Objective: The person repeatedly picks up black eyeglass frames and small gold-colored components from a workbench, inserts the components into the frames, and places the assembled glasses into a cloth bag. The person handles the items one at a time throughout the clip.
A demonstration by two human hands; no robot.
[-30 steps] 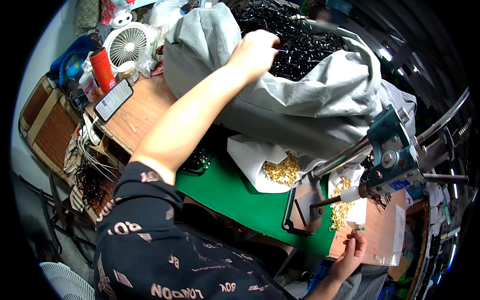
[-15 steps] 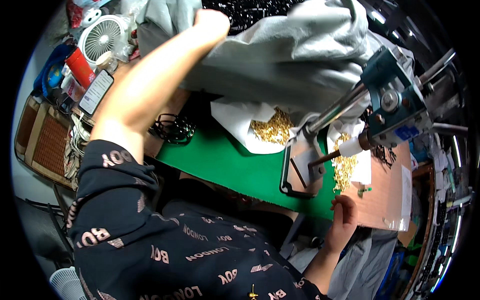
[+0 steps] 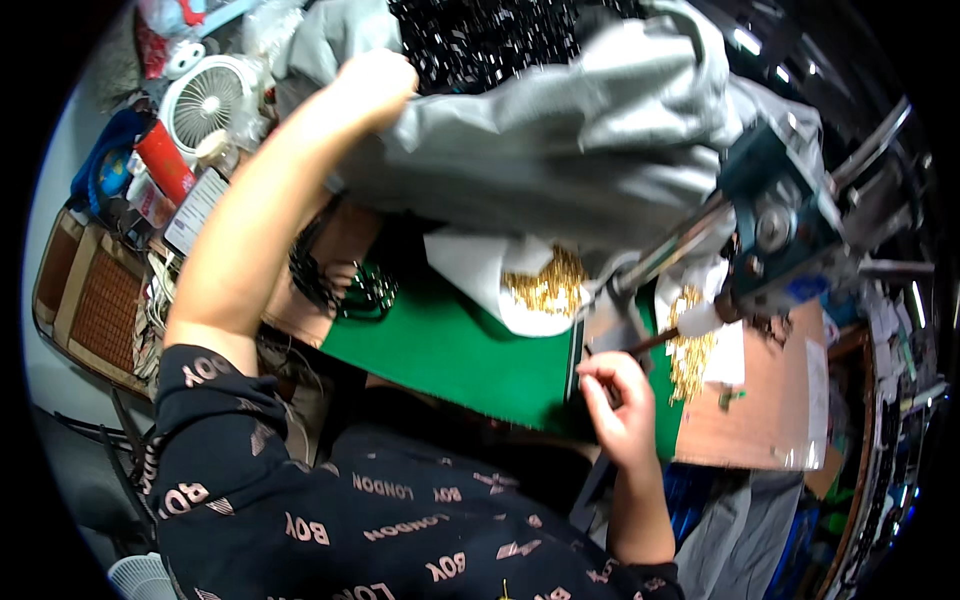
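My left hand point(image 3: 375, 85) is closed in a fist at the near left rim of a large grey cloth sack point(image 3: 520, 130). Many small shiny black pieces point(image 3: 480, 50) fill the sack's mouth. The fist's inside is turned from view, so I cannot make out what it holds. My right hand point(image 3: 622, 400) has its fingers curled in a pinch, in front of the base of a teal bench press point(image 3: 790, 225). Anything between those fingertips is too small to tell. Close by lie small gold-coloured metal pieces point(image 3: 690, 350), just right of the press base.
More gold pieces point(image 3: 545, 285) lie in a white pouch point(image 3: 465, 260) on the green mat point(image 3: 450, 350). Bundled black glasses-like frames point(image 3: 365, 290) rest at the mat's left. Further left are a phone point(image 3: 195, 210), a red can point(image 3: 165, 160) and a white fan point(image 3: 210, 105).
My left hand has drawn back toward me and left along the sack. My right hand has moved left and up, from beside the gold pieces to the front of the press base.
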